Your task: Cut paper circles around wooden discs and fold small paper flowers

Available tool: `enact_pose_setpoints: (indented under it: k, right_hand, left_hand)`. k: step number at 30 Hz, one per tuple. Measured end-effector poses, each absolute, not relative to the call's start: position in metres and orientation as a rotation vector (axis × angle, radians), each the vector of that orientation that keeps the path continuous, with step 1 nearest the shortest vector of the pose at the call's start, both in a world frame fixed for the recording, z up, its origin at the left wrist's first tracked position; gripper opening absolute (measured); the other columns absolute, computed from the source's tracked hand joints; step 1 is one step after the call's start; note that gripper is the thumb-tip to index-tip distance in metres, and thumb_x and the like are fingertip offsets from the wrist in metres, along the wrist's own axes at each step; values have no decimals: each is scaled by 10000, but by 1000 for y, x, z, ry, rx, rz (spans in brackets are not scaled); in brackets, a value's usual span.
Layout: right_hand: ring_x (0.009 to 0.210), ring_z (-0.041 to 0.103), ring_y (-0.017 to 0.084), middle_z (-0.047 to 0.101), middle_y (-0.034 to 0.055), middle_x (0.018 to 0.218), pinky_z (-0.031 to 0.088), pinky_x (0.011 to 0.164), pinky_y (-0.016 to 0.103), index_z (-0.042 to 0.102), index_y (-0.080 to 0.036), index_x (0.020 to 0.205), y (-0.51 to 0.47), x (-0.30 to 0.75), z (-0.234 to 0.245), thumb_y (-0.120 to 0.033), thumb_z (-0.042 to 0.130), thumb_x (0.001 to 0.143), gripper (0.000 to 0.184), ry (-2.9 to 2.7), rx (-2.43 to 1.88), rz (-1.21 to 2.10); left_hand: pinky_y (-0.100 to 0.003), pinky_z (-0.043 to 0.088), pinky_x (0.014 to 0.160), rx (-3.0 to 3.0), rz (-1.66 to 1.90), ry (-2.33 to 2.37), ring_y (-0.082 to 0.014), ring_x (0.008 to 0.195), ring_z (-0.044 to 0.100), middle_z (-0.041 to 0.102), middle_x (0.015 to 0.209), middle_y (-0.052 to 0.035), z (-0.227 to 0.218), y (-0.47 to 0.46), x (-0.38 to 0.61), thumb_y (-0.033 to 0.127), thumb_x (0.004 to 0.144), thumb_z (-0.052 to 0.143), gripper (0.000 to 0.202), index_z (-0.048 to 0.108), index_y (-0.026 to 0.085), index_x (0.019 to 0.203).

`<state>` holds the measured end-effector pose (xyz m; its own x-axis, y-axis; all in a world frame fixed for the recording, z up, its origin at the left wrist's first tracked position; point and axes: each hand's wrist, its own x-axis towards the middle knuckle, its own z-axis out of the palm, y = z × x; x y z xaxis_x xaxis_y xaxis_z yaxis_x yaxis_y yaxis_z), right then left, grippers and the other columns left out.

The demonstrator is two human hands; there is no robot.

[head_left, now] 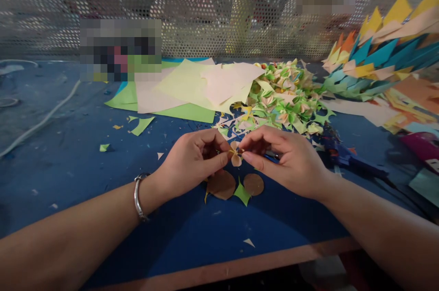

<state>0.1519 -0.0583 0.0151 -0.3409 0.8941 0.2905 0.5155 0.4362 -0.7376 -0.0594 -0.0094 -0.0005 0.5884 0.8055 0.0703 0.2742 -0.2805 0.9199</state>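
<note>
Between my two hands is a small paper flower [236, 159] with pale peach petals. My left hand [197, 158], with a silver bangle at its wrist, pinches the flower's left side between thumb and fingers. From the other side, the thumb and fingertips of my right hand [281, 156] close on its right petals. Just below lie a larger brown disc [222, 185] and a smaller brown disc [254, 184] on the blue table. A green paper scrap [242, 192] lies between the discs.
Behind my hands are stacked paper sheets [192, 85] and a heap of cut paper pieces [284, 94]. A blue glue gun [353, 158] lies right, beside a purple object [420, 147]. Folded coloured paper points [387, 44] rise far right. A white cord [44, 119] runs left; perforated metal mesh [212, 12] stands behind.
</note>
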Motion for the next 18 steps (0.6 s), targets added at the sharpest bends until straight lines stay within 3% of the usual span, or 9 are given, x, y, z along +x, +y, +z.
enact_pose_setpoints:
  k: [18]
  right_hand:
    - [628,575,96,639,2,770,491,593,222,622,-189,841,-57,149,14,-207,617,893,55,-1949,-1197,767]
  left_hand:
    - [-169,397,465,1996,757,949,-64,495,517,613,607,41,9,-16,-55,127,795,615,93,663,176,731]
